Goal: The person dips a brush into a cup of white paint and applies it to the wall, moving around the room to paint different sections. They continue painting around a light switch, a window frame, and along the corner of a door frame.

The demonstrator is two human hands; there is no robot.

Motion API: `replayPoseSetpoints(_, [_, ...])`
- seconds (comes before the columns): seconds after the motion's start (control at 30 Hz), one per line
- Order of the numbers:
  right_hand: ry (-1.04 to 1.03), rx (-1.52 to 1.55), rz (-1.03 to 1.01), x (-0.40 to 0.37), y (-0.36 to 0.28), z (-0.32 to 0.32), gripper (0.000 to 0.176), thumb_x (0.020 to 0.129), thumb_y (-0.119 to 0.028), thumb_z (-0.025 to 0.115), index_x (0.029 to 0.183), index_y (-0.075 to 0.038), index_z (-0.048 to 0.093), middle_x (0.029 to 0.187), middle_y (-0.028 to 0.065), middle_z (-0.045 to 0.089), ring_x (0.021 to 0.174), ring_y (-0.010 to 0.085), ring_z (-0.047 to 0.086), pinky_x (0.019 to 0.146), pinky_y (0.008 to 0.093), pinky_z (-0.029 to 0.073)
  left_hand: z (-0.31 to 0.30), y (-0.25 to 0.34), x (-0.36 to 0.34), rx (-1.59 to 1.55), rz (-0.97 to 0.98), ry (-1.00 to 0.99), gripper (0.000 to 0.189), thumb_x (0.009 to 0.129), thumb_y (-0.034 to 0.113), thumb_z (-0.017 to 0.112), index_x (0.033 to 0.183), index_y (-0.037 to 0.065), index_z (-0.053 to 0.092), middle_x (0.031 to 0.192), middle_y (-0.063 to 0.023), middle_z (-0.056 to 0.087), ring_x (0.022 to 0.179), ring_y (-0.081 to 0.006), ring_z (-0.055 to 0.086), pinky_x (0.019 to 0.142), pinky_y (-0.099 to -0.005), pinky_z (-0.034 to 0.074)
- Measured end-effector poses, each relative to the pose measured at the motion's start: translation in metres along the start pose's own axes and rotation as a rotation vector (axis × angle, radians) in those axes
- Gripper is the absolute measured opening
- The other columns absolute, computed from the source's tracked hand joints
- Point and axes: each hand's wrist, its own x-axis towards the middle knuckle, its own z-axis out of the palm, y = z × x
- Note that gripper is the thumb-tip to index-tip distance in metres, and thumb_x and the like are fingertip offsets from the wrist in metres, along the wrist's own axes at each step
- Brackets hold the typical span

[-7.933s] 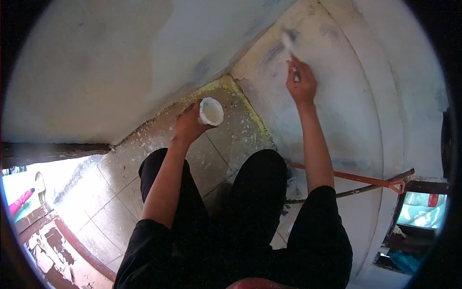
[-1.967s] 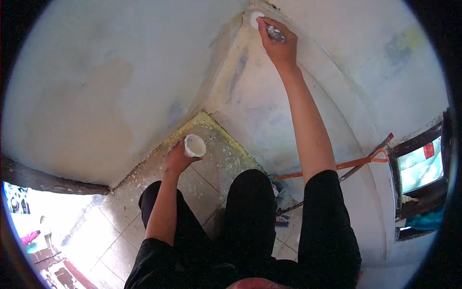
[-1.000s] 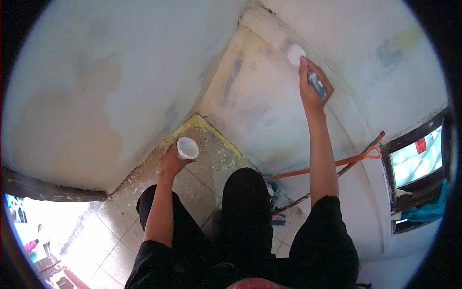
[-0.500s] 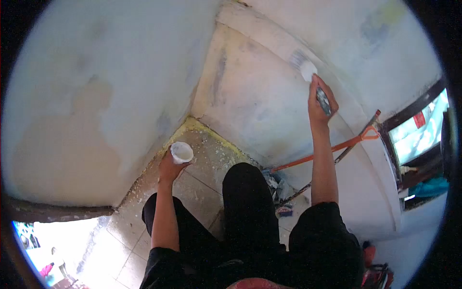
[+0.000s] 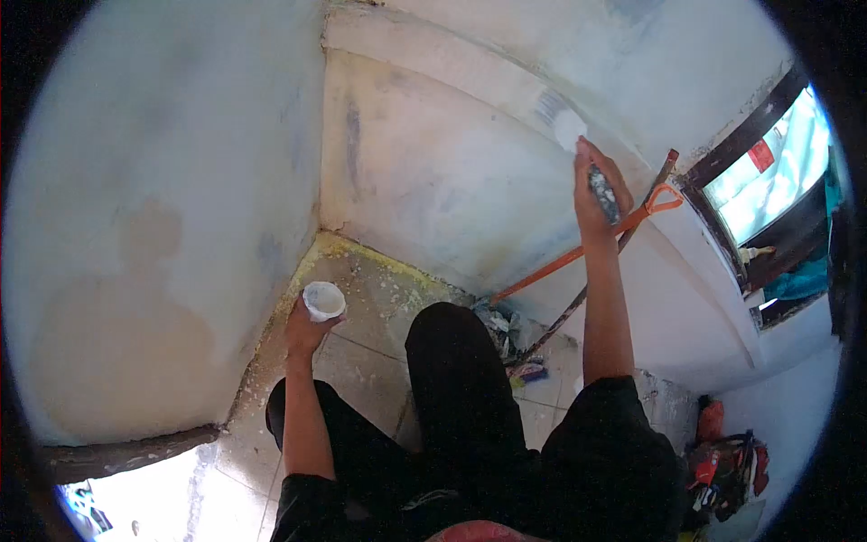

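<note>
My right hand (image 5: pixel 600 185) is closed around the dark, paint-smeared handle of a paintbrush (image 5: pixel 569 129). The brush's pale bristles point up and left, right at the raised band (image 5: pixel 452 56) that runs along the whitish wall (image 5: pixel 424 135). Lower on the left, my left hand (image 5: pixel 304 330) grips a white cup (image 5: pixel 324 302) from its side, the open mouth tilted up toward me. Whitish paint coats the inside of the cup. It is held above the tiled floor, near the wall corner.
An orange-handled tool (image 5: pixel 551 271) and a dark pole (image 5: pixel 578 303) lean crossed on the wall beneath my right forearm. Crumpled plastic (image 5: pixel 501 330) lies at their foot. A dark-framed window (image 5: pixel 768 190) is at right, with a cluttered pile (image 5: pixel 722 470) below. Paint flecks cover the floor (image 5: pixel 361 271).
My view has turned to the right, showing more of the window and the pile. The brush has moved rightward along the wall band. The cup stays in my left hand.
</note>
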Motion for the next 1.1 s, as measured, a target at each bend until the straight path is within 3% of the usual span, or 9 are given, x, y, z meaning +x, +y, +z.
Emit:
replayPoseSetpoints(0.1, [0.086, 0.033, 0.271, -0.022, 0.046, -0.015, 0.025, 0.105, -0.023, 0.074, 0.113, 0.0, 0.08, 0.096, 0.0083, 0.081, 0.085, 0.0145, 0.077, 0.071, 0.0289, 0.061, 0.004, -0.014, 0.004, -0.13, 0.084, -0.038, 0.1, 0.064, 0.04, 0.102, 0.146, 0.007, 0.055, 0.139, -0.0161, 0.069, 0.131, -0.0355, 0.066, 0.107, -0.0468, 0.054])
replayPoseSetpoints(0.2, [0.092, 0.093, 0.471, -0.03, 0.037, -0.044, 0.027, 0.106, -0.023, 0.072, 0.115, 0.001, 0.079, 0.094, 0.0098, 0.08, 0.08, 0.0137, 0.075, 0.071, 0.029, 0.061, -0.007, -0.005, -0.001, -0.124, 0.04, 0.003, 0.099, 0.065, 0.039, 0.102, 0.146, 0.007, 0.055, 0.139, -0.0162, 0.07, 0.13, -0.0357, 0.066, 0.107, -0.0467, 0.054])
replayPoseSetpoints(0.33, [0.111, 0.186, 0.426, -0.024, 0.016, -0.046, 0.027, 0.106, -0.022, 0.072, 0.115, 0.002, 0.079, 0.088, 0.0108, 0.078, 0.069, 0.0128, 0.071, 0.067, 0.0285, 0.06, -0.004, -0.017, 0.005, -0.109, 0.083, 0.0, 0.096, 0.063, 0.034, 0.103, 0.143, 0.007, 0.057, 0.138, -0.0167, 0.07, 0.128, -0.0358, 0.067, 0.105, -0.0467, 0.055])
replayPoseSetpoints(0.53, [0.077, 0.324, 0.322, 0.019, -0.013, -0.009, 0.019, 0.104, -0.019, 0.074, 0.112, -0.003, 0.081, 0.097, 0.0081, 0.081, 0.078, 0.0133, 0.076, 0.069, 0.0277, 0.062, 0.0, 0.0, 0.002, -0.105, 0.061, -0.04, 0.093, 0.062, 0.029, 0.103, 0.14, 0.007, 0.058, 0.134, -0.0174, 0.072, 0.126, -0.0368, 0.069, 0.104, -0.0471, 0.056])
replayPoseSetpoints(0.67, [0.069, 0.11, 0.226, 0.023, 0.014, -0.004, 0.021, 0.103, -0.021, 0.076, 0.112, -0.003, 0.081, 0.095, 0.0079, 0.08, 0.078, 0.0126, 0.076, 0.069, 0.027, 0.061, 0.007, 0.0, 0.006, -0.045, 0.097, -0.059, 0.093, 0.062, 0.028, 0.103, 0.141, 0.006, 0.058, 0.133, -0.0171, 0.073, 0.125, -0.0371, 0.069, 0.103, -0.0472, 0.056])
replayPoseSetpoints(0.73, [0.148, 0.22, 0.492, 0.018, 0.021, -0.016, 0.023, 0.102, -0.022, 0.077, 0.113, -0.002, 0.081, 0.093, 0.0077, 0.08, 0.077, 0.0119, 0.075, 0.069, 0.0275, 0.061, 0.011, -0.008, 0.009, -0.114, 0.112, -0.066, 0.094, 0.062, 0.029, 0.103, 0.142, 0.006, 0.058, 0.132, -0.0171, 0.073, 0.125, -0.0369, 0.069, 0.103, -0.0472, 0.057])
replayPoseSetpoints(0.83, [0.161, 0.333, 0.64, 0.014, 0.035, -0.037, 0.025, 0.102, -0.022, 0.078, 0.116, -0.002, 0.08, 0.095, 0.0075, 0.08, 0.08, 0.0116, 0.075, 0.072, 0.0274, 0.062, 0.007, -0.004, 0.008, -0.137, 0.084, -0.073, 0.094, 0.061, 0.029, 0.103, 0.141, 0.006, 0.059, 0.132, -0.0172, 0.073, 0.124, -0.0368, 0.07, 0.102, -0.0468, 0.057])
replayPoseSetpoints(1.0, [-0.046, 0.35, 0.421, 0.083, 0.022, -0.065, 0.025, 0.1, -0.022, 0.08, 0.118, -0.005, 0.081, 0.096, 0.0056, 0.081, 0.084, 0.0107, 0.075, 0.075, 0.0275, 0.061, 0.04, -0.037, 0.022, -0.066, 0.099, -0.073, 0.095, 0.06, 0.028, 0.103, 0.14, 0.005, 0.059, 0.13, -0.0165, 0.073, 0.121, -0.0373, 0.071, 0.101, -0.0467, 0.057])
replayPoseSetpoints(1.1, [-0.173, 0.269, 0.265, 0.153, 0.016, -0.074, 0.023, 0.099, -0.022, 0.081, 0.117, -0.007, 0.082, 0.097, 0.006, 0.082, 0.084, 0.0104, 0.075, 0.079, 0.0278, 0.06, 0.028, 0.002, -0.004, -0.133, 0.129, -0.071, 0.09, 0.062, 0.028, 0.103, 0.137, 0.005, 0.06, 0.126, -0.0157, 0.074, 0.118, -0.0353, 0.072, 0.1, -0.0453, 0.058])
